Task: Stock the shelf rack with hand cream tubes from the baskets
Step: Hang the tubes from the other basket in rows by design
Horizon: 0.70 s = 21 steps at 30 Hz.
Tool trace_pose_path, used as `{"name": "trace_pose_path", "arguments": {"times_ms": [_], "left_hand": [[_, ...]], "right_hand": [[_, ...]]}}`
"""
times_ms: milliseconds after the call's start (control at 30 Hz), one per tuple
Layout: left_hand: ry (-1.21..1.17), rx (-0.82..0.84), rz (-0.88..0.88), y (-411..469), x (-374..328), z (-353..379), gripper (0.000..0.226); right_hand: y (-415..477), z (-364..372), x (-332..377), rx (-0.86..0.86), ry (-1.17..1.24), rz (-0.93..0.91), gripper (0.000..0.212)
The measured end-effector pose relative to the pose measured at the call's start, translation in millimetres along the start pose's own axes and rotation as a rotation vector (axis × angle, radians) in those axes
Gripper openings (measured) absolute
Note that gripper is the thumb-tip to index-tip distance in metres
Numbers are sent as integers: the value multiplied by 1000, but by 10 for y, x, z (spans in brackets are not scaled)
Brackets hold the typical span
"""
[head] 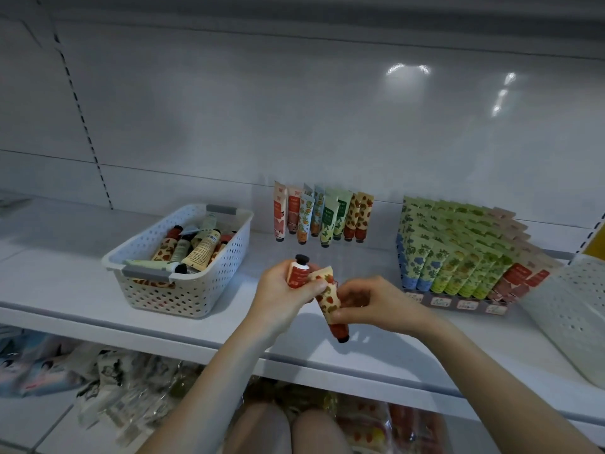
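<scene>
My left hand (281, 291) grips a red hand cream tube (298, 271), black cap up. My right hand (371, 304) pinches a cream tube with red strawberry print (329, 301), cap pointing down; its flat end touches my left hand's fingers. Both hands hover over the white shelf (229, 326). A white perforated basket (183, 283) at the left holds several loose tubes. A clear rack (322, 214) at the back holds several upright tubes. A display tray (465, 253) at the right is packed with blue, green and red tubes.
A second white perforated basket (569, 309) stands at the far right edge. Below the shelf lie packaged goods (108, 381) and my knees (288, 430). The shelf's white back panel (294, 126) rises behind everything.
</scene>
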State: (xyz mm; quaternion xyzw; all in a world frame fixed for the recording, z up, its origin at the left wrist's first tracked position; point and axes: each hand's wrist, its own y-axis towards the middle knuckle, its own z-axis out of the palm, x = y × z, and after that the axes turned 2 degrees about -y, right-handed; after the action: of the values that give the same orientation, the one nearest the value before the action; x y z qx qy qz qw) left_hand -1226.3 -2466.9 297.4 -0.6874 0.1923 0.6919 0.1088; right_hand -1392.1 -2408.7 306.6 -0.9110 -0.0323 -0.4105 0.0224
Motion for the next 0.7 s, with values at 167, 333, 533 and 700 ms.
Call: {"name": "trace_pose_path", "arguments": {"times_ms": [167, 333, 533, 700], "left_hand": [[-35, -77, 4, 96, 74, 34, 9], [-78, -161, -44, 160, 191, -62, 20], [-372, -157, -218, 261, 233, -107, 27], [-355, -182, -227, 289, 304, -137, 26]], "right_hand": [[78, -65, -94, -104, -39, 46, 15], [428, -411, -278, -628, 80, 151, 10], [922, -579, -429, -851, -79, 146, 36], [1144, -488, -507, -818, -163, 185, 25]]}}
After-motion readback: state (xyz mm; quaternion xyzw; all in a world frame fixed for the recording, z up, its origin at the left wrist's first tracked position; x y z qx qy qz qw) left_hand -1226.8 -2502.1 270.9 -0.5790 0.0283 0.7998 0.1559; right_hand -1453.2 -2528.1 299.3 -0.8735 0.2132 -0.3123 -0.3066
